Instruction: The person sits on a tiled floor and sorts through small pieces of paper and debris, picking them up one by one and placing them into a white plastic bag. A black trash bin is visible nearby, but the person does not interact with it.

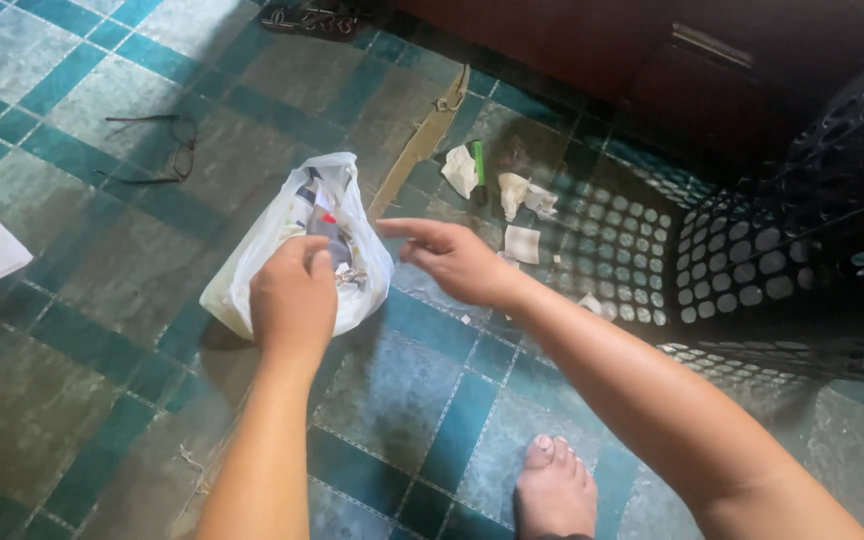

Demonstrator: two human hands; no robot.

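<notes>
White plastic bag (262, 250) — left hand (292, 300) grips it.

One plastic bag (292, 235), two hands (294, 297).

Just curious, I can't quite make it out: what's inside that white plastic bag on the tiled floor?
The white plastic bag holds crumpled paper scraps, white with red and dark patches, visible through its open mouth. The left hand grips the bag's edge and covers part of the opening; anything deeper is hidden.

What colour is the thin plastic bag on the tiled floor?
White and translucent; the thin plastic bag shows best in the head view.
</notes>
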